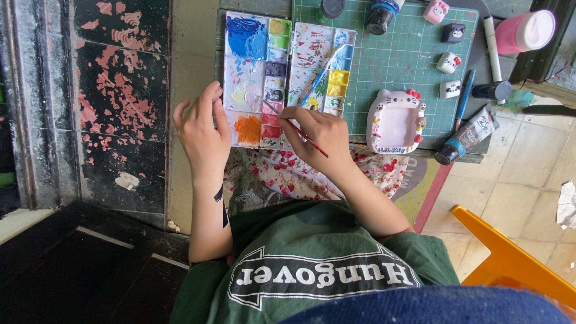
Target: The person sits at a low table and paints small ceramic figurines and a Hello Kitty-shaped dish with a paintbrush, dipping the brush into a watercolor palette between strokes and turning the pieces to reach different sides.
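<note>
Near edge of counter [420,153]: R hand [321,135] pinched shut on thin red-handled brush [305,138], grip closed around mid-handle, tip down in pink/red well at near-centre of palette [258,78]. L hand [201,123] resting on palette's near-left corner, fingers curled over the edge, pressing rather than grasping; can't tell if anything pinched underneath, looks open-ish and flat.

Palette overhangs near-left edge of counter, partly above floral cloth [282,171] on lap. Second brush [321,78] lying loose across the right half of palette, diagonal, bristles toward yellow well.

Just right: white cat-shaped frame dish [396,123] on green cutting mat [396,54], touching near edge of mat. Paint tube [465,141] at near-right corner, cap end hanging past edge.

Farther: small cat figurines [449,62] in a column, blue pen [465,96], white marker [492,39], dark paint jars [381,15] at far edge, pink cup [528,31] far-right.

Risks, judged:
- palette tips off near edge if L hand lifts; overhang = cause
- wet paint onto cloth/shirt
- R wrist drags across wet wells → colour mix
- loose brush rolls, smears wells
- tube drops off corner if nudged
</note>
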